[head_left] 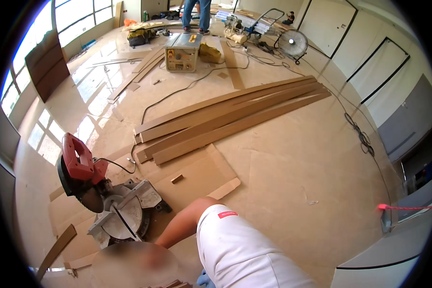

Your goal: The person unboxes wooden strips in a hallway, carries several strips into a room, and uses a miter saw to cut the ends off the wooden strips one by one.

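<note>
A bent arm in a white short sleeve (247, 245), which I take for my right arm, comes in from the lower edge, its bare forearm pointing down and left. At its end my right hand (154, 257) is lost in a smeared oval patch, so its fingers and any held thing cannot be made out. Close to it stands a mitre saw (79, 161) with a red handle, its blade raised above a grey round base. Small wood offcuts (177, 284) and a scrap of something blue (205, 279) show at the bottom edge. My left hand is out of sight.
Long brown boards (235, 115) lie ahead across the floor, partly on cardboard (206, 168). A small wood block (177, 179) rests there. Farther off are a table saw (182, 53), a person's legs (197, 17), a floor fan (293, 43) and trailing cables (360, 134).
</note>
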Available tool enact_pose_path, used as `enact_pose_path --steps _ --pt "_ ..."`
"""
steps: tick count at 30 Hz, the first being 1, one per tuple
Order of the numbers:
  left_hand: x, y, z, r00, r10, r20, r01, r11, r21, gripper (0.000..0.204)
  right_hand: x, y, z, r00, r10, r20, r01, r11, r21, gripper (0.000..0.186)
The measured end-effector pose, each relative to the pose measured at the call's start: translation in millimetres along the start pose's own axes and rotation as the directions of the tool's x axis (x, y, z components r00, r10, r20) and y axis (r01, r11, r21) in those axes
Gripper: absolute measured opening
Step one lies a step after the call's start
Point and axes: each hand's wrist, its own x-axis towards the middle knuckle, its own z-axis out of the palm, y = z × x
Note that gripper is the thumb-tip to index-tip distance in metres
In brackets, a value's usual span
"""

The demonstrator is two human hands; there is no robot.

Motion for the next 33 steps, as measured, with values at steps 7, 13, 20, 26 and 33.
enact_pose_path --steps 7,13,20,26,33 --pt "82.0 39.4 55.3 0.976 0.219 -0.017 -0.220 0.975 -0.022 0.044 9.6 -11.9 19.9 0.980 0.197 0.019 -0.193 0.929 0.315 0.066" --pt "138.7 87.1 36.2 0.945 0.315 0.085 -0.304 0.944 -0.127 0.055 28.9 -8.1 47.0 0.929 0.266 0.259 -0.306 0.944 0.127 0.060" --pt "100.1 67.0 1.9 0.773 0.573 -0.273 -0.623 0.767 -0.154 0.059 -14.9 -25.0 17.6 0.924 0.315 -0.215 -0.351 0.923 -0.155 0.065" --pt "43.1 27.0 33.3 0.923 0.269 -0.275 -0.353 0.878 -0.323 0.040 -105.8 -74.6 -74.5 0.861 0.224 -0.456 -0.441 0.776 -0.451 0.059" --pt "-14.1 -6.5 46.3 0.946 -0.190 -0.263 0.086 0.928 -0.363 0.039 -191.4 -30.1 -141.4 0.698 -0.066 -0.713 -0.566 0.558 -0.607 0.053"
